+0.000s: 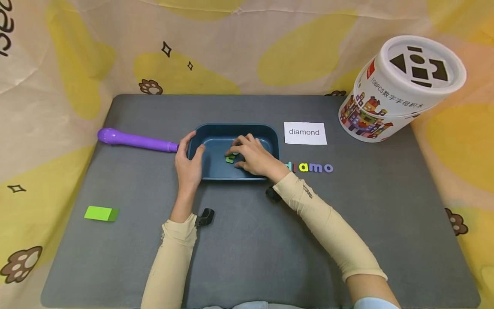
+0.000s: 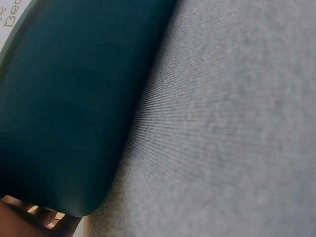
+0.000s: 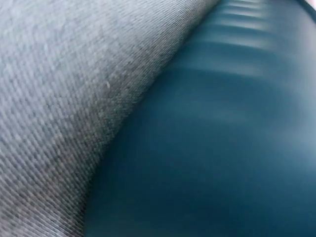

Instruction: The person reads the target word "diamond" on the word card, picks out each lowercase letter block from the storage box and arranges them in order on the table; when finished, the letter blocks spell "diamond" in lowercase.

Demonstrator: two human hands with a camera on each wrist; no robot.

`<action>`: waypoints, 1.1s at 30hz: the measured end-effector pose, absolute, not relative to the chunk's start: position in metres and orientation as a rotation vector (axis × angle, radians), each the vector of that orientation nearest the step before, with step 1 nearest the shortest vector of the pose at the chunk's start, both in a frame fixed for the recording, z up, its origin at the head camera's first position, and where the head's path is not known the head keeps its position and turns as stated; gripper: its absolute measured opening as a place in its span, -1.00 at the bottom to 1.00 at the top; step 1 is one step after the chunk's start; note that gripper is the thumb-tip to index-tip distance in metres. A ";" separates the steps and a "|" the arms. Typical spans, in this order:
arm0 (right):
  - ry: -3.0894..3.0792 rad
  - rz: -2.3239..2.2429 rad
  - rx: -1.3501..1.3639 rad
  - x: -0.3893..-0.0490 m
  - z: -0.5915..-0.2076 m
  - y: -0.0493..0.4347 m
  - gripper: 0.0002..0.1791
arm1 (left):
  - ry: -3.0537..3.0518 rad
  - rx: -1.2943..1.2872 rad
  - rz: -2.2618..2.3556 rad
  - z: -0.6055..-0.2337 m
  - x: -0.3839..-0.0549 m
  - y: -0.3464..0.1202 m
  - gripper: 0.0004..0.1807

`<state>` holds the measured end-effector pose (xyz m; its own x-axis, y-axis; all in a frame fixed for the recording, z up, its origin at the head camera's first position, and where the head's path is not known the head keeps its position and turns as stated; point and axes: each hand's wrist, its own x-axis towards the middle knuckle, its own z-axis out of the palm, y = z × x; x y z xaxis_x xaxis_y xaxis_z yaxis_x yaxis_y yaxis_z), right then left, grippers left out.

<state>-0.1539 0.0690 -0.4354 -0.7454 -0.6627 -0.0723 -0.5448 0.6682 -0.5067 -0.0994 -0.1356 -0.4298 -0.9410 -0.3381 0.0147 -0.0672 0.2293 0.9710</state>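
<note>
A dark blue tray (image 1: 214, 173) lies on the grey table. My left hand (image 1: 188, 165) grips its left rim, thumb on the inner side and fingers outside. Over the tray's middle, my right hand (image 1: 254, 156) reaches in with bent, spread fingers, touching or just above a few small green letters (image 1: 230, 159). Thumb and fingertips stand apart, and part of the letters is hidden beneath them. In the left wrist view the tray's outer wall (image 2: 74, 108) fills the left side, with some fingers (image 2: 29, 222) below it. The right wrist view shows only the tray wall (image 3: 197, 163) and table.
Coloured letters (image 1: 315, 168) reading "diamo" lie right of the tray, partly behind my right wrist. Above them is a card (image 1: 305, 133) printed "diamond". A white block tub (image 1: 397, 90) stands back right. At left lie a purple microphone-shaped stick (image 1: 139, 140) and a green block (image 1: 101, 213).
</note>
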 end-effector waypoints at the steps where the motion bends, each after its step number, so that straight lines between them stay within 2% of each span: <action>1: 2.633 -0.684 -0.965 -0.155 -0.436 0.069 -0.64 | -2.276 0.383 -1.787 -0.427 -0.098 -0.134 -0.47; 6: 2.633 -0.667 -0.960 -0.156 -0.437 0.069 -0.76 | -2.279 0.383 -1.777 -0.430 -0.099 -0.135 -0.47; 12: 2.668 -0.712 -0.934 -0.153 -0.429 0.074 -0.73 | -2.292 0.390 -1.738 -0.453 -0.109 -0.143 -0.48; 18: 2.640 -1.015 -0.901 -0.149 -0.413 0.092 -0.70 | -2.285 0.381 -1.762 -0.442 -0.104 -0.139 -0.48; 25: 2.757 -1.204 -1.002 -0.142 -0.399 0.136 -0.66 | -2.269 0.367 -1.803 -0.420 -0.095 -0.132 -0.46; 33: 2.978 -1.132 -0.900 -0.140 -0.390 0.211 -0.69 | -2.280 0.387 -1.767 -0.445 -0.106 -0.141 -0.46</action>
<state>-0.1404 0.2108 -0.3905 -0.8391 -0.4279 0.3359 -0.5430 0.6214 -0.5648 -0.1058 -0.1412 -0.4453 -0.9384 -0.3450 0.0200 -0.0666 0.2375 0.9691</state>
